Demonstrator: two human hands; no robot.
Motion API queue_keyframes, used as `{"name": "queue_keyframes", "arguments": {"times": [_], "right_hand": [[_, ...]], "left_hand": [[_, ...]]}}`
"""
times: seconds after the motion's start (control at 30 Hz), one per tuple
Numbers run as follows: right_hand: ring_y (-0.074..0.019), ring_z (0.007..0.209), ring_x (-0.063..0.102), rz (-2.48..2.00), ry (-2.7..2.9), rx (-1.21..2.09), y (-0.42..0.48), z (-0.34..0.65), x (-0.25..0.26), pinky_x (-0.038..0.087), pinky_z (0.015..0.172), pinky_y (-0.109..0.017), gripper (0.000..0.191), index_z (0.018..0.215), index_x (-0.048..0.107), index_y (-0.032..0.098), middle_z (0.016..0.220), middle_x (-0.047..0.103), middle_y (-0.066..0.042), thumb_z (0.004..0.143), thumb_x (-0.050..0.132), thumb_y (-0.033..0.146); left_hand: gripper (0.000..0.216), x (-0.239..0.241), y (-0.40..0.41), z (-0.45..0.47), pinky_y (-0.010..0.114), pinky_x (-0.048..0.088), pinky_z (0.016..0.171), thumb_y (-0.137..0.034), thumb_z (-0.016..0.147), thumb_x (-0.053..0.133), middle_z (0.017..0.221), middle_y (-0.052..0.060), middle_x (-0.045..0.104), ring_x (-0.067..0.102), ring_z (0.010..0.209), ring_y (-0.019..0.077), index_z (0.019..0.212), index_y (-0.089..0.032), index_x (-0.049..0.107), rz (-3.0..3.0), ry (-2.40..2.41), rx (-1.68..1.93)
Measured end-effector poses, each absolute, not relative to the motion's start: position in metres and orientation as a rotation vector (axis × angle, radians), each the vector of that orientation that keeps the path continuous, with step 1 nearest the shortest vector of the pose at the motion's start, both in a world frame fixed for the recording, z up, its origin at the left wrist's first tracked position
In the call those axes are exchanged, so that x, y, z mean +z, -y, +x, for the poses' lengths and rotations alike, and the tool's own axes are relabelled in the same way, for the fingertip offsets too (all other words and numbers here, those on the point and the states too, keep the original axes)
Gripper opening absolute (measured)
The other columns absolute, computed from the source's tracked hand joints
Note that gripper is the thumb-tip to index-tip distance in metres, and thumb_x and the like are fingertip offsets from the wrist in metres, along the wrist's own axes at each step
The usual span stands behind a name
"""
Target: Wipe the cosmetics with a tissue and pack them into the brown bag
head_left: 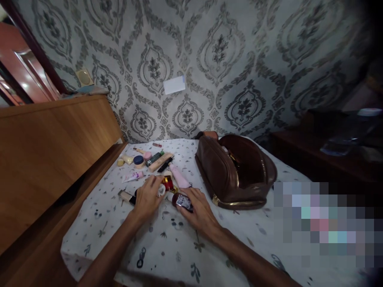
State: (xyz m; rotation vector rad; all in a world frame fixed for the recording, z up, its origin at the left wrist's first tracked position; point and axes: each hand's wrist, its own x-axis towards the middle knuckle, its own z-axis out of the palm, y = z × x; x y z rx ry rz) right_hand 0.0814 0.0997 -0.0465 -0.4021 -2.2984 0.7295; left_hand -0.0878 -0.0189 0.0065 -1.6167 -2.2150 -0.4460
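A dark bottle point(183, 202) is grasped by the right hand point(200, 207), its labelled side turned upward. Its long axis is laid slantwise, the paler end aimed at the left hand point(147, 199) and the dark end sloped toward the near right. At the left fingertips a round white piece point(161, 190) is seen; whether it is gripped or merely touched cannot be told. The bottle is thus set between the hands, with the right one nearer, over the middle of the patterned sheet point(170, 251).

Just beyond the hands, a red and gold container point(169, 183) and a pink tube point(178, 175) are found, by which the way toward the sheet's far edge is partly blocked. A small bottle point(127, 197) is partly hidden behind the left hand. Toward the far left corner, a navy-lidded jar point(138, 160), a beige tube point(160, 162) and a white-and-pink tube point(133, 176) are scattered. To the right, an open brown bag point(215, 171) is stood near the far edge, apart from the right hand.
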Motion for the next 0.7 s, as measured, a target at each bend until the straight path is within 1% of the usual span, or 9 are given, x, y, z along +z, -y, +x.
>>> {"name": "queue_keyframes", "arguments": {"times": [0.17, 0.27, 0.33, 0.4, 0.47, 0.53, 0.6, 0.7], "right_hand": [[-0.0282, 0.109, 0.057, -0.192, 2.272, 0.686, -0.095, 0.086, -0.046, 0.048, 0.094, -0.047, 0.048, 0.135, 0.049, 0.018, 0.119, 0.064, -0.013, 0.09, 0.062, 0.03], [-0.0298, 0.113, 0.056, -0.149, 2.33, 0.693, -0.093, 0.087, -0.046, 0.048, 0.094, -0.048, 0.054, 0.135, 0.05, 0.021, 0.12, 0.064, -0.013, 0.087, 0.068, 0.037], [-0.0311, 0.116, 0.054, -0.105, 2.385, 0.69, -0.093, 0.086, -0.047, 0.046, 0.097, -0.05, 0.062, 0.133, 0.052, 0.02, 0.121, 0.064, -0.014, 0.08, 0.075, 0.043], [-0.0324, 0.12, 0.052, -0.045, 2.441, 0.656, -0.092, 0.084, -0.048, 0.042, 0.1, -0.052, 0.066, 0.13, 0.055, 0.018, 0.125, 0.063, -0.015, 0.075, 0.079, 0.046], [-0.0341, 0.125, 0.047, -0.005, 2.475, 0.601, -0.092, 0.084, -0.049, 0.038, 0.103, -0.054, 0.064, 0.125, 0.06, 0.017, 0.129, 0.061, -0.016, 0.073, 0.079, 0.049], [-0.0358, 0.13, 0.042, -0.006, 2.487, 0.559, -0.091, 0.084, -0.05, 0.035, 0.105, -0.056, 0.059, 0.121, 0.063, 0.018, 0.133, 0.057, -0.016, 0.074, 0.078, 0.051], [-0.0369, 0.132, 0.039, -0.023, 2.495, 0.54, -0.09, 0.084, -0.051, 0.033, 0.105, -0.058, 0.057, 0.118, 0.066, 0.019, 0.136, 0.056, -0.016, 0.073, 0.078, 0.051], [-0.0372, 0.133, 0.038, -0.06, 2.506, 0.533, -0.088, 0.084, -0.051, 0.032, 0.106, -0.058, 0.057, 0.117, 0.067, 0.02, 0.136, 0.056, -0.015, 0.07, 0.082, 0.048]], "left_hand": [[0.042, -0.019, 0.051, -0.054, 0.03, 0.053, 0.069, -0.021, 0.086, 0.059, 0.102, 0.008, 0.059, 0.062, 0.094, 0.0236, 0.127, -0.021, 0.049, -1.665, 2.071, -0.38], [0.045, -0.027, 0.069, -0.046, 0.03, 0.054, 0.069, -0.019, 0.086, 0.058, 0.104, 0.007, 0.059, 0.062, 0.096, 0.0235, 0.129, -0.023, 0.046, -1.771, 2.136, -0.36], [0.047, -0.03, 0.081, -0.046, 0.032, 0.055, 0.074, -0.023, 0.087, 0.058, 0.109, 0.007, 0.058, 0.062, 0.099, 0.0234, 0.132, -0.024, 0.044, -1.874, 2.198, -0.448], [0.049, -0.03, 0.092, -0.049, 0.034, 0.054, 0.081, -0.029, 0.088, 0.06, 0.112, 0.007, 0.058, 0.061, 0.102, 0.0228, 0.133, -0.024, 0.041, -1.934, 2.251, -0.655], [0.048, -0.027, 0.099, -0.052, 0.034, 0.053, 0.085, -0.033, 0.089, 0.061, 0.111, 0.007, 0.059, 0.061, 0.101, 0.0222, 0.131, -0.023, 0.042, -1.899, 2.309, -0.897], [0.037, -0.021, 0.102, -0.053, 0.035, 0.053, 0.085, -0.034, 0.092, 0.055, 0.107, 0.006, 0.059, 0.061, 0.098, 0.0215, 0.126, -0.022, 0.045, -1.788, 2.337, -1.079], [0.026, -0.015, 0.1, -0.05, 0.035, 0.053, 0.086, -0.032, 0.097, 0.045, 0.106, 0.007, 0.059, 0.06, 0.098, 0.0207, 0.12, -0.02, 0.048, -1.7, 2.313, -1.151], [0.025, -0.013, 0.085, -0.036, 0.037, 0.05, 0.097, -0.023, 0.1, 0.036, 0.118, 0.01, 0.057, 0.057, 0.112, 0.02, 0.12, -0.019, 0.051, -1.811, 2.19, -1.056]]}}
